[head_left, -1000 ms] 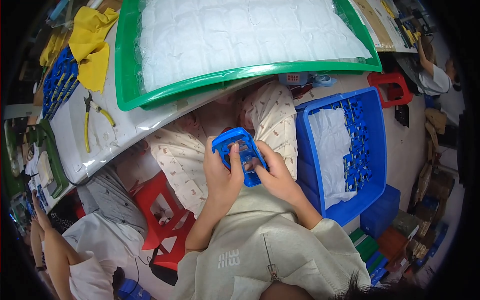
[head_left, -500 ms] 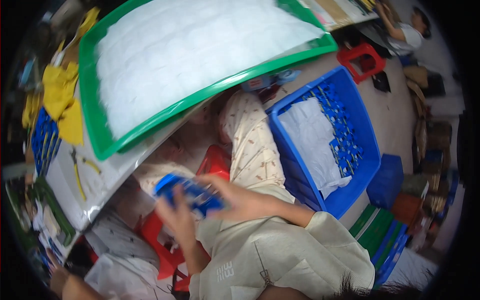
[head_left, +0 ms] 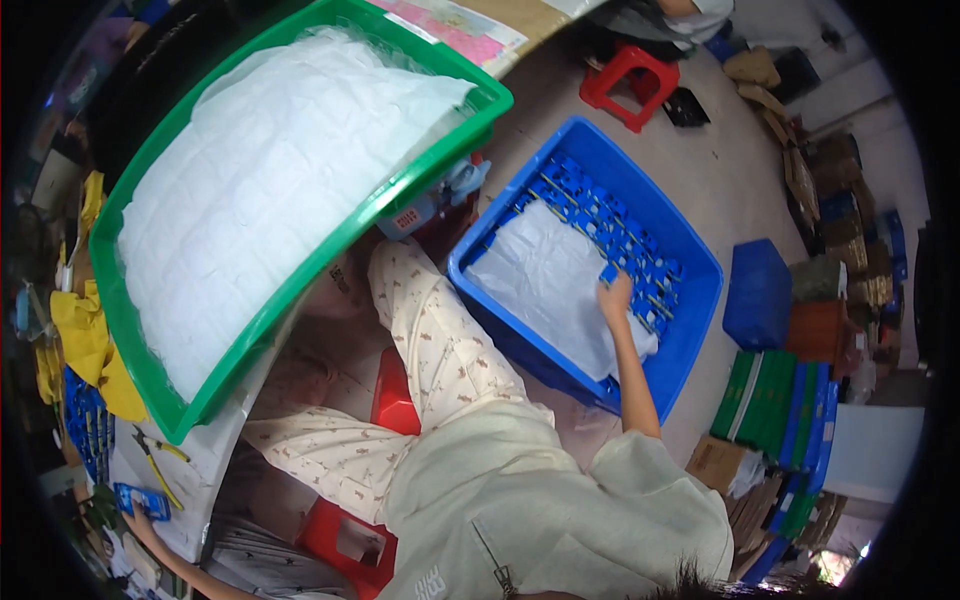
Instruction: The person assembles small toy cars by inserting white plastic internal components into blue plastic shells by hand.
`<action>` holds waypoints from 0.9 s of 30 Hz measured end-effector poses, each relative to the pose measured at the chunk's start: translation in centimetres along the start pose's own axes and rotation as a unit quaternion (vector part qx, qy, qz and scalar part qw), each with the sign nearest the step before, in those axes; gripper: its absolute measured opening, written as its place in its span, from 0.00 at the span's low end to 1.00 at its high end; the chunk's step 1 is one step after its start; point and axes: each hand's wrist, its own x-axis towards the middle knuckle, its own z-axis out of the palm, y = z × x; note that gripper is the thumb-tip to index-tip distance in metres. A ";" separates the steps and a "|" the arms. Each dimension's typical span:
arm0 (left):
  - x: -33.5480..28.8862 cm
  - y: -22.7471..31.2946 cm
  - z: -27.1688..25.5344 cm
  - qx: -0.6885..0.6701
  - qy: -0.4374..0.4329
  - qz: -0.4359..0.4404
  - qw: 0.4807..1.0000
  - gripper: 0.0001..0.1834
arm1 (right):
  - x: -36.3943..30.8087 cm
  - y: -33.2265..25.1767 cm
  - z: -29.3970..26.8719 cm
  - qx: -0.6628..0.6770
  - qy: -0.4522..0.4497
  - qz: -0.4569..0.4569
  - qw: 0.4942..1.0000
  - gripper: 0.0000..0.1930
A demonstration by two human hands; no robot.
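Observation:
My right hand [head_left: 614, 294] reaches over the blue bin [head_left: 705, 310] on the right, its fingers closed on a small blue part [head_left: 608, 273]. That part is at the line where a white sheet [head_left: 540, 265] meets the rows of blue parts [head_left: 635, 245] in the bin. Far left, a bare forearm comes in from the lower edge. I read it as mine, with my left hand [head_left: 136, 520] gripping a blue piece [head_left: 148, 499] on the white tabletop [head_left: 190, 475], below yellow-handled pliers [head_left: 157, 468]. Small size hides the fingers' detail.
A large green tray [head_left: 330, 235] holds a quilted white sheet [head_left: 255, 190] on the table. Yellow cloth [head_left: 95, 330] and stacked blue parts [head_left: 90, 425] lie left. Red stools [head_left: 632, 85] stand on the floor; green and blue crates [head_left: 765, 400] are at right. Another person's legs show lower left.
My hands, together on a blue piece over my lap, have parted. The right has moved into the bin, the left out to the table. The view has turned right.

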 end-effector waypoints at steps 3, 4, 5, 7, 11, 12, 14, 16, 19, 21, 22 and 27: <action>0.8 -2.7 -1.5 0.042 0.068 0.068 0.994 0.19 | -1.1 2.9 1.4 -0.074 -0.162 0.160 0.971 0.19; 1.8 -2.6 -2.4 0.079 0.093 0.098 0.988 0.19 | -2.5 5.6 3.8 -0.150 -0.135 0.115 0.973 0.20; 1.9 -2.6 -4.4 0.120 0.120 0.124 0.978 0.19 | -3.5 8.1 5.7 -0.208 -0.228 0.065 0.949 0.23; -3.2 2.1 2.5 0.203 0.297 0.273 0.892 0.17 | -3.9 9.0 3.4 -0.177 -0.151 0.153 0.960 0.26; -18.9 23.4 5.4 0.068 0.453 0.365 0.810 0.13 | -2.9 7.3 0.1 -0.102 -0.164 0.198 0.961 0.29; -21.6 26.5 6.2 0.001 0.417 0.391 0.821 0.12 | -2.8 6.5 0.5 -0.098 -0.169 0.189 0.962 0.29; -25.7 32.6 9.1 -0.091 0.317 0.463 0.823 0.09 | -2.5 5.6 0.9 -0.126 -0.118 0.185 0.968 0.27; -29.1 38.5 13.2 -0.136 0.194 0.541 0.807 0.07 | -2.9 6.8 1.4 -0.176 -0.072 0.128 0.973 0.26; -32.0 45.7 18.6 -0.125 0.085 0.645 0.749 0.09 | -2.5 6.0 1.3 -0.162 -0.071 0.079 0.981 0.22; -31.8 49.7 23.1 -0.143 0.065 0.724 0.672 0.10 | -2.0 5.5 0.8 -0.103 -0.110 0.090 0.984 0.19; -31.8 51.8 25.5 -0.137 0.046 0.748 0.648 0.09 | -2.3 7.2 0.5 -0.079 -0.086 0.068 0.991 0.17; -28.4 59.9 38.3 -0.103 0.043 0.791 0.602 0.09 | -2.8 7.0 -1.1 0.016 -0.075 -0.012 0.997 0.14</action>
